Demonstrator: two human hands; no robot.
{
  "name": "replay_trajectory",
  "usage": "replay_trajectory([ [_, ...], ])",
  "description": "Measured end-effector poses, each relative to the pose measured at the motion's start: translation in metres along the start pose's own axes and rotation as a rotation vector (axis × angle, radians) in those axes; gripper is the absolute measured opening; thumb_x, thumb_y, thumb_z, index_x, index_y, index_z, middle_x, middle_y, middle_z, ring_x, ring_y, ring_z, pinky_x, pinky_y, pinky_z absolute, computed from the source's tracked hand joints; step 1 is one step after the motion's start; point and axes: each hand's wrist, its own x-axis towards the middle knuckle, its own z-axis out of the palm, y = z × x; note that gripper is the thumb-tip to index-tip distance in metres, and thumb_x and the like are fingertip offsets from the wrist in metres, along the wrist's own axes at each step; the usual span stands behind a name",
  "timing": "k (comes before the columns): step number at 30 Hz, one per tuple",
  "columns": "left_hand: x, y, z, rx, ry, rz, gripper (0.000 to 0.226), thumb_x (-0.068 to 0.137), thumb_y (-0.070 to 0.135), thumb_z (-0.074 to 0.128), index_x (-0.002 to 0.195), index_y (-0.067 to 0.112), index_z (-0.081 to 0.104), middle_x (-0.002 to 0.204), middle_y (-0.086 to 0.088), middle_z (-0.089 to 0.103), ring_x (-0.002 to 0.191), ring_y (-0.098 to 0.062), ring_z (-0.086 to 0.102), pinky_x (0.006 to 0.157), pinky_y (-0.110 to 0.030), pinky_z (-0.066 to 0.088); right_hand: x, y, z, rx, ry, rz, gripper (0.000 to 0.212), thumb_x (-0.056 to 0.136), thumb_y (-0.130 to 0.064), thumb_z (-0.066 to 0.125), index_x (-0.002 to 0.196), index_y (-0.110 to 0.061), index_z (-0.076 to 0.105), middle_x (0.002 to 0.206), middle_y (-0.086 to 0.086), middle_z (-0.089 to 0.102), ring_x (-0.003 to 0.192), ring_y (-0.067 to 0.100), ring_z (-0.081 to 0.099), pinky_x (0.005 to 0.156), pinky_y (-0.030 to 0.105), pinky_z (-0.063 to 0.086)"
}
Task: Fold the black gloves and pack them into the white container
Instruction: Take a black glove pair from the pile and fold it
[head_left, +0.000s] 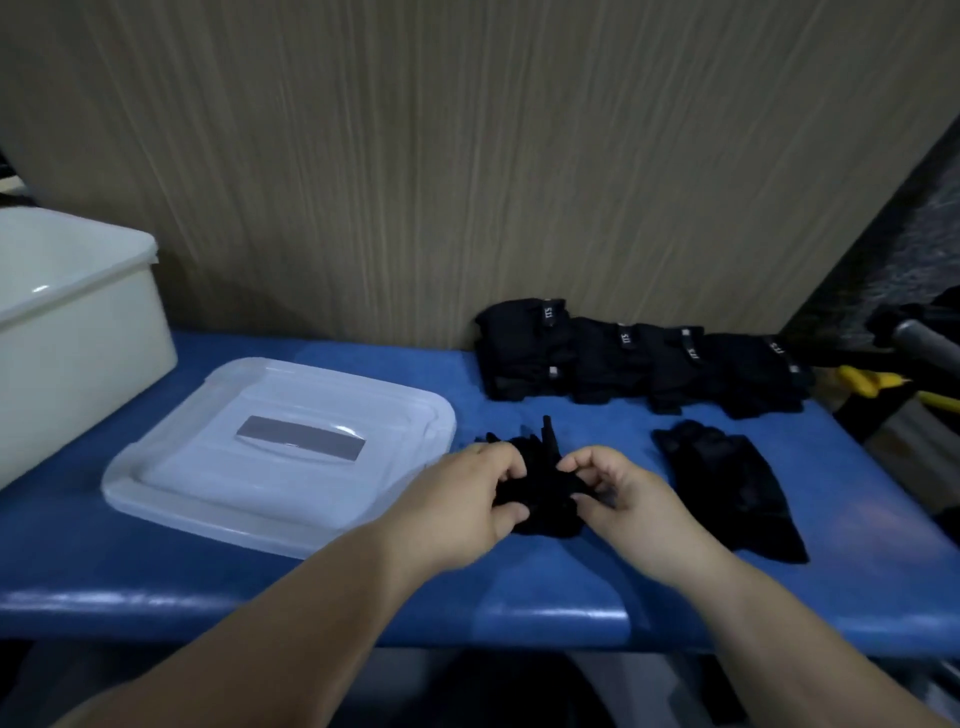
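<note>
The left hand (470, 501) and right hand (618, 491) both pinch a crumpled black fabric glove (543, 486) on the blue worktop (363, 587), with the white plastic container (78, 332) well apart at far left.

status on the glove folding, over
Left hand, right hand: both gripping one black glove over blue table. White container open, far left. Its lid lies flat between glove and container.

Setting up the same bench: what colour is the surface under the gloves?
The table surface is blue, clearest in the head view.
</note>
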Motion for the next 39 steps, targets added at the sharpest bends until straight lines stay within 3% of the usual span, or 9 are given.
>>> replay_trajectory([
  [3,0.005,0.006,0.005,0.003,-0.02,-0.007,0.022,0.088,0.032,0.063,0.095,0.033,0.042,0.083,0.013,0.053,0.077,-0.008,0.053,0.076,-0.032,0.049,-0.004,0.01,-0.008,-0.045,-0.063,-0.059,0.034,0.085,-0.013,0.067,0.1,-0.042,0.06,0.094,-0.009,0.063,0.071,0.004,0.059,0.068,0.016,0.047],
  [7,0.012,0.011,0.01,-0.025,0.015,-0.02,0.027,0.085,0.029,0.067,0.09,0.037,0.042,0.081,0.011,0.06,0.073,-0.005,0.056,0.075,-0.034,0.051,-0.003,0.02,-0.019,-0.071,-0.068,-0.089,0.028,0.079,-0.022,0.075,0.089,-0.042,0.058,0.084,-0.009,0.062,0.062,0.002,0.052,0.061,0.019,0.046],
  [12,0.021,0.012,0.019,-0.088,0.091,-0.092,0.038,0.077,0.038,0.075,0.09,0.06,0.047,0.082,0.021,0.064,0.074,0.001,0.06,0.078,-0.032,0.053,0.0,0.024,-0.022,-0.1,-0.011,-0.115,0.024,0.079,-0.024,0.075,0.079,-0.033,0.053,0.073,-0.01,0.058,0.056,0.002,0.047,0.058,0.022,0.044],
  [19,0.026,0.019,0.027,-0.103,0.164,-0.136,0.02,0.074,0.037,0.078,0.074,0.033,0.058,0.062,0.018,0.064,0.056,-0.003,0.058,0.059,-0.029,0.051,0.0,0.024,-0.019,-0.104,0.09,-0.147,0.023,0.082,-0.018,0.067,0.079,-0.029,0.047,0.065,-0.008,0.055,0.056,0.006,0.047,0.06,0.036,0.047],
  [25,0.021,0.023,0.031,-0.174,0.206,-0.166,0.02,0.079,0.035,0.073,0.072,0.029,0.055,0.053,0.013,0.057,0.049,-0.002,0.051,0.048,-0.015,0.039,0.0,0.019,-0.016,-0.202,0.209,-0.175,0.021,0.084,-0.011,0.057,0.08,-0.024,0.04,0.046,-0.007,0.038,0.045,0.013,0.039,0.052,0.039,0.04],
  [33,0.016,0.024,0.025,-0.163,0.313,-0.093,0.024,0.081,0.01,0.062,0.074,0.019,0.041,0.048,0.008,0.044,0.045,-0.011,0.038,0.047,-0.026,0.034,-0.005,0.014,-0.009,-0.353,0.249,-0.202,0.02,0.085,-0.017,0.055,0.088,-0.029,0.039,0.045,-0.007,0.04,0.043,0.011,0.041,0.046,0.025,0.031],
  [37,0.015,0.021,0.026,-0.147,0.284,-0.086,0.023,0.084,0.023,0.065,0.076,0.022,0.043,0.058,0.001,0.056,0.052,-0.015,0.049,0.052,-0.032,0.042,-0.005,0.016,-0.007,-0.346,0.248,-0.193,0.017,0.085,-0.018,0.054,0.088,-0.03,0.043,0.045,-0.008,0.045,0.046,0.012,0.044,0.045,0.019,0.026],
  [39,0.015,0.02,0.025,-0.163,0.191,-0.069,0.023,0.086,0.034,0.065,0.08,0.026,0.044,0.064,0.006,0.061,0.052,-0.008,0.049,0.053,-0.025,0.039,-0.003,0.019,-0.008,-0.268,0.259,-0.152,0.012,0.085,-0.017,0.054,0.086,-0.026,0.046,0.05,-0.016,0.05,0.046,0.01,0.045,0.045,0.019,0.027],
])
